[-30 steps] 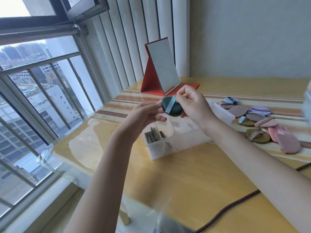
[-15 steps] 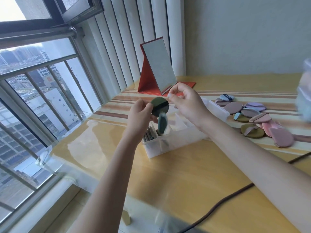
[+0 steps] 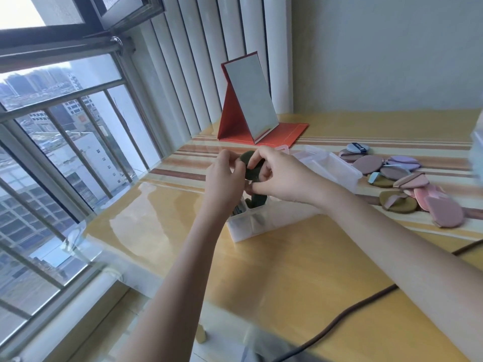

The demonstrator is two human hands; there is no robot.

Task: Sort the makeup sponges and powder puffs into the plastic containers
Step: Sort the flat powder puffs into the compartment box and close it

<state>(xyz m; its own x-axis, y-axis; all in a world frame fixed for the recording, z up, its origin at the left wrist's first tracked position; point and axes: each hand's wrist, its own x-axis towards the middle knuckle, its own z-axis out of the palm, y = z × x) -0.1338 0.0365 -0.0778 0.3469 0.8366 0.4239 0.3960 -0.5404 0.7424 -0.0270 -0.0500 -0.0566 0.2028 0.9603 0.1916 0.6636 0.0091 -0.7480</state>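
Both hands — left hand [image 3: 224, 176], right hand [image 3: 282, 176] — pinch a dark green puff [image 3: 251, 167] just above the clear container [image 3: 264, 220] on the surface; step: slotting it — next likely needs lowering it edgewise into a compartment.

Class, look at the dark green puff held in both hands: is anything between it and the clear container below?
Partly. Another dark puff already sticks up from the clear container directly beneath the dark green puff; the right hand also sits between them.
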